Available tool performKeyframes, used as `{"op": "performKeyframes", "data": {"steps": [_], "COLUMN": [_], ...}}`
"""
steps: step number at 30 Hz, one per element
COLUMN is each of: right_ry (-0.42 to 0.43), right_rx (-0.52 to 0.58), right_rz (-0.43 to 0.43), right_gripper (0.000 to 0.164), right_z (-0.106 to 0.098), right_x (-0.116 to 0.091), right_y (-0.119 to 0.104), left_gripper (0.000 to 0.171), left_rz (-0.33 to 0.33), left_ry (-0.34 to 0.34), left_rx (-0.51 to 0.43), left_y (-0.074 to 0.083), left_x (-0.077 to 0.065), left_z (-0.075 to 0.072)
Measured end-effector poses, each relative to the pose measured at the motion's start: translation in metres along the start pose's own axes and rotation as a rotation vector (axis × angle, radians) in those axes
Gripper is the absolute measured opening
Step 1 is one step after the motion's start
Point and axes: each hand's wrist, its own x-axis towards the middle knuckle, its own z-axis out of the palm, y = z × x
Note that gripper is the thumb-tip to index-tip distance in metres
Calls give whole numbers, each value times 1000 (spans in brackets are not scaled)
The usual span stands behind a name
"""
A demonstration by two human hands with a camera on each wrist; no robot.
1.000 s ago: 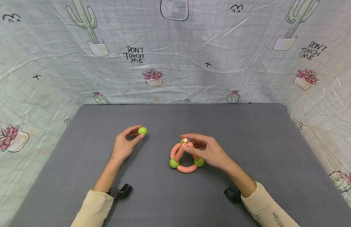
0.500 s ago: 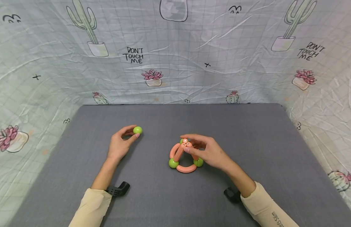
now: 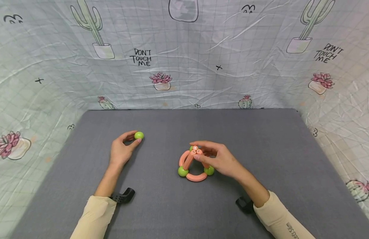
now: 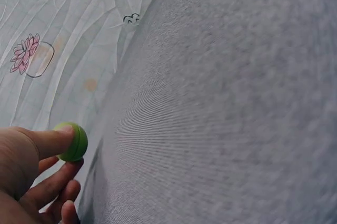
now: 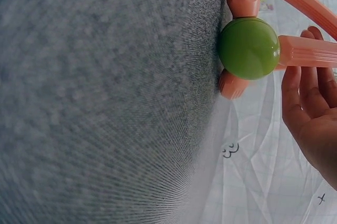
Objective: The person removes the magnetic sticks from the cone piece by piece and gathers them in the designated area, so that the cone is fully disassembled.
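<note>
Left hand [image 3: 121, 149]: thumb and fingers pinch a green ball [image 3: 139, 135], well apart from the ball-and-rod frame [image 3: 196, 178]. Right hand [image 3: 221, 159]: fingers hold the frame's leaning orange rods [image 3: 188, 161] at their gathered tops; frame stands on the grey tabletop [image 3: 166, 209].

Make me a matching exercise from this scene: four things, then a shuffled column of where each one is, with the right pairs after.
1. lone green ball
2. curved orange pieces
3. right grip
4. cactus-print cloth

A. behind the gray table
B. holding the leaning rods
C. pinched by the left grip
D. linking the joined green balls

Pairs: 1-C, 2-D, 3-B, 4-A
</note>
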Motion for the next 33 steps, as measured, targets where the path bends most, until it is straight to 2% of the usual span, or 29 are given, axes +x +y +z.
{"op": "performKeyframes", "data": {"steps": [5,14,28,33], "right_ry": [-4,-10,8,11], "right_rx": [11,19,43,50], "right_rz": [-4,-10,-7,-4], "right_gripper": [39,38,39,40], "right_z": [0,5,2,2], "right_x": [0,0,0,0], "right_y": [0,1,-1,-1], "left_gripper": [41,44,47,49], "left_rz": [-25,-77,-63,-84], "left_ry": [14,-19,-47,-51], "left_rx": [29,19,-18,-33], "left_y": [-1,-5,-5,-4], "left_x": [1,-2,0,-3], "left_z": [-3,-9,-8,-10]}}
